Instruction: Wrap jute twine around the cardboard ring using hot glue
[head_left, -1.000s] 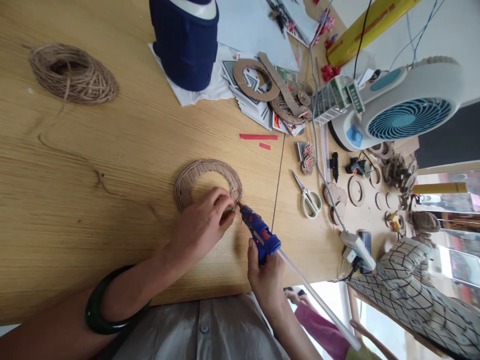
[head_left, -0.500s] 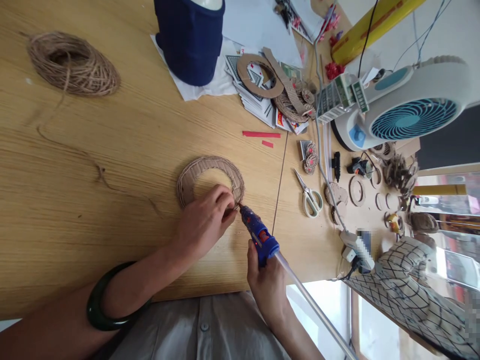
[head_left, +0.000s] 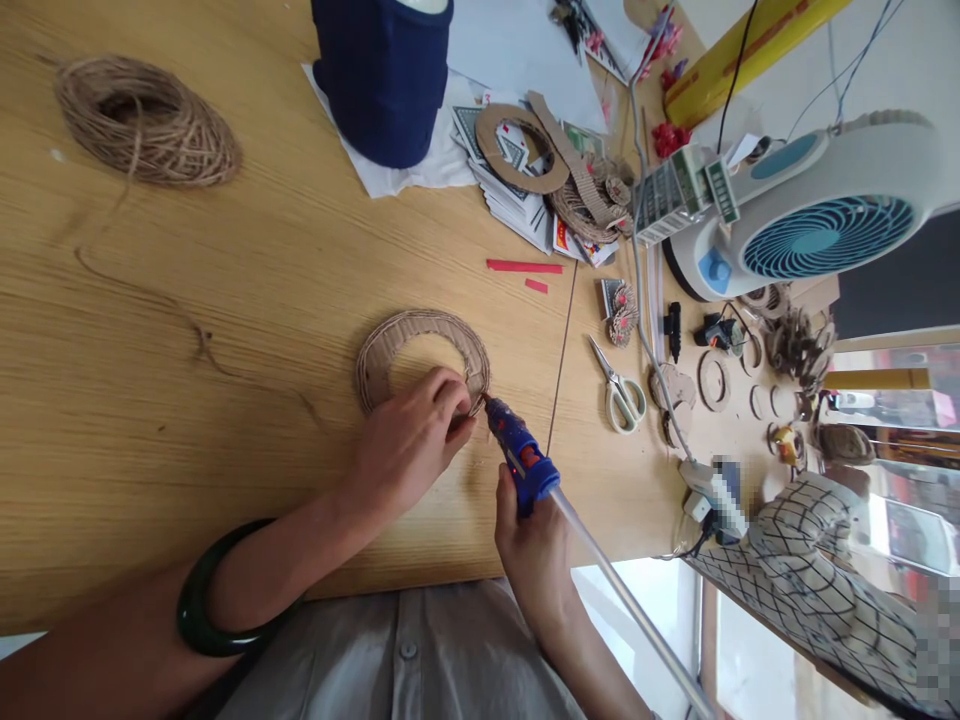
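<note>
A cardboard ring (head_left: 379,352) edged with twine lies flat on the wooden table. My left hand (head_left: 416,435) is closed on the ring's near right side, fingers pinched at the rim; the exact grip is partly hidden. In my right hand (head_left: 536,550) is a blue hot glue gun (head_left: 517,445), a long clear glue stick (head_left: 622,590) sticking out of its back. The gun's nozzle is at the ring's right edge, close to my left fingertips. A loose strand of twine (head_left: 225,372) runs from a twine coil (head_left: 157,130) at upper left toward my left hand.
White-handled scissors (head_left: 622,400) and red strips (head_left: 525,267) lie to the right. A dark blue wrapped container (head_left: 382,90) stands at the back beside playing cards (head_left: 517,205) and cardboard rings (head_left: 487,130). Farther right are a fan (head_left: 817,220), a grey cable (head_left: 637,270) and a power strip (head_left: 712,500).
The glue gun's nozzle has shifted slightly up and to the right along the ring's edge. My left hand keeps its pinch on the ring.
</note>
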